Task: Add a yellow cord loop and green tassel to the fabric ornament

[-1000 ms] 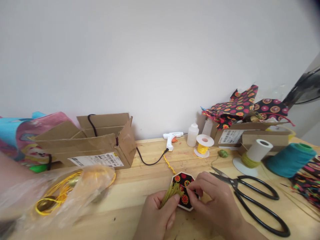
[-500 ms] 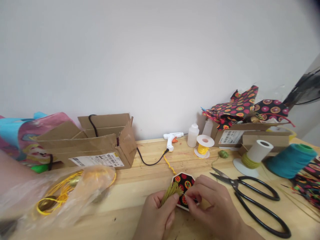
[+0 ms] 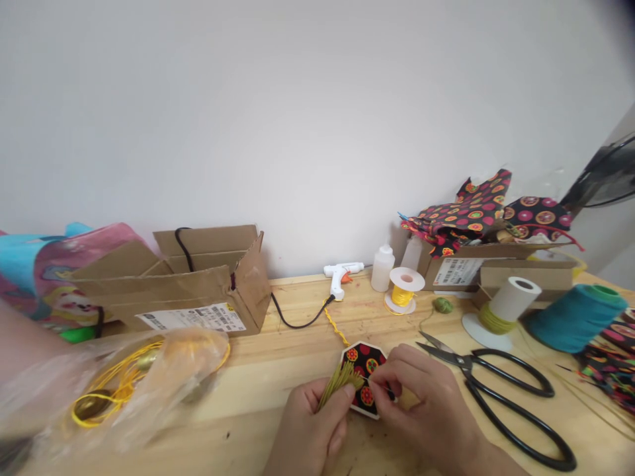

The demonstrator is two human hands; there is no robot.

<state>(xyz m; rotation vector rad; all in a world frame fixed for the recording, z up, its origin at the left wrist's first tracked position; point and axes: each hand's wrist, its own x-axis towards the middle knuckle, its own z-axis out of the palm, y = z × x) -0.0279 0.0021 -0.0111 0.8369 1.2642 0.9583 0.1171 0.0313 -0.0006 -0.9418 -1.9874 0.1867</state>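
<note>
My left hand (image 3: 317,423) pinches a bundle of olive-green cords (image 3: 340,383) between thumb and fingers. Beside it on the right, my right hand (image 3: 421,403) is closed, thumb and forefinger pinching a thin pale strand at the bundle's end. Under both hands lies an octagonal piece (image 3: 366,398) with a pale rim and black, flower-patterned fabric, partly covered by the fingers. A twisted yellow cord (image 3: 337,329) runs up from its top edge.
Black-handled scissors (image 3: 464,362) lie open right of my right hand. Behind stand a white glue gun (image 3: 338,281), a yellow spool (image 3: 403,295) and a bottle (image 3: 381,268). Cardboard box (image 3: 173,291) and plastic bag (image 3: 169,377) are left; teal thread cone (image 3: 575,318) is right.
My right hand's fingers have shifted very slightly up at the cord bundle. My left hand keeps its hold, and the other objects stay where they were.
</note>
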